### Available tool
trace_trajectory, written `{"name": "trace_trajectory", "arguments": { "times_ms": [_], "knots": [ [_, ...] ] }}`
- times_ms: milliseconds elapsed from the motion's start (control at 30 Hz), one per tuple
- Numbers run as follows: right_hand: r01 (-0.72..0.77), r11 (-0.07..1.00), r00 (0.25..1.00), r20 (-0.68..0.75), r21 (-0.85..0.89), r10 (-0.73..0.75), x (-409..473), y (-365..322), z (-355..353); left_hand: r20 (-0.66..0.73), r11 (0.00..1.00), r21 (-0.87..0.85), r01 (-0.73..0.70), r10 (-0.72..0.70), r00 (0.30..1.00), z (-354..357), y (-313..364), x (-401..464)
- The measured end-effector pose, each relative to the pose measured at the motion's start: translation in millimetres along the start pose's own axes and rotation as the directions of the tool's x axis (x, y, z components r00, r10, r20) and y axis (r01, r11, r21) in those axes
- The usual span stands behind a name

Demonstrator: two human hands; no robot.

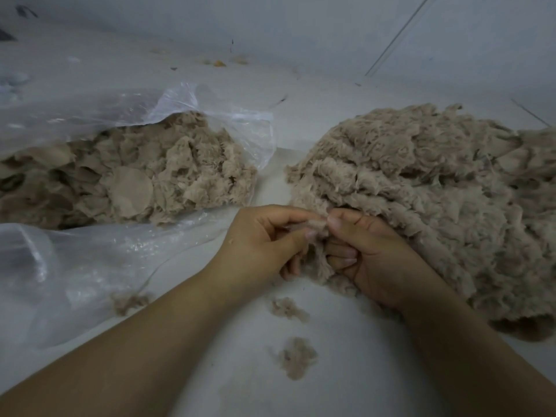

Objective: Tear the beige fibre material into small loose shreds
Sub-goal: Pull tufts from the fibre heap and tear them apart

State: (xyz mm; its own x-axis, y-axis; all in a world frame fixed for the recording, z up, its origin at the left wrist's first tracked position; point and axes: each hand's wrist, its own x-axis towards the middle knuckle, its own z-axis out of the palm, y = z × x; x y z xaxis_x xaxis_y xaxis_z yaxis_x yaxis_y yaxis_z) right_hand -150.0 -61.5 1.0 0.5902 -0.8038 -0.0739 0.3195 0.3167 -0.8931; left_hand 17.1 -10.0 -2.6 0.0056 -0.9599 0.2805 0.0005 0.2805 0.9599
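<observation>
White floor (346,85) carries, at left, a clear plastic bag (90,121) holding torn beige fibre pieces (135,176). At centre, the left hand (264,245) and right hand (367,254) both pinch one small fibre tuft (316,230) between thumbs and curled fingers, with loose shreds (296,356) lying below them. At right, the large fibre pile (436,188) rests on the floor, touching the right hand.

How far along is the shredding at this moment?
Done: a large heap of loose shreds lies on the right, with stray tufts near the arms. In hand: the left hand and right hand both pinch one small fibre piece between them. Left: the plastic bag holds plenty of untorn, disc-like fibre chunks.
</observation>
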Motion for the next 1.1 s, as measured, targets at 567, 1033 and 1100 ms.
{"name": "trace_trajectory", "arguments": {
  "times_ms": [567, 1033, 1100],
  "knots": [
    [-0.058, 0.991, 0.997, -0.034, 0.124, 0.063, -2.4, -4.6, -1.1, -0.376, 0.99, 0.041, 0.134, -0.109, 0.92, -14.5, -14.6, 16.8],
    [-0.097, 0.991, 0.995, 0.004, 0.09, 0.097, -4.5, -7.4, 0.1, 0.105, 0.734, 0.591, -0.334, 0.341, 0.934, 6.2, 0.0, 10.3],
    [-0.09, 0.992, 0.996, -0.018, 0.089, 0.092, -4.6, -7.2, 1.4, 0.112, 0.726, 0.609, -0.319, 0.32, 0.941, 8.8, -5.7, 13.1]
  ]
}}
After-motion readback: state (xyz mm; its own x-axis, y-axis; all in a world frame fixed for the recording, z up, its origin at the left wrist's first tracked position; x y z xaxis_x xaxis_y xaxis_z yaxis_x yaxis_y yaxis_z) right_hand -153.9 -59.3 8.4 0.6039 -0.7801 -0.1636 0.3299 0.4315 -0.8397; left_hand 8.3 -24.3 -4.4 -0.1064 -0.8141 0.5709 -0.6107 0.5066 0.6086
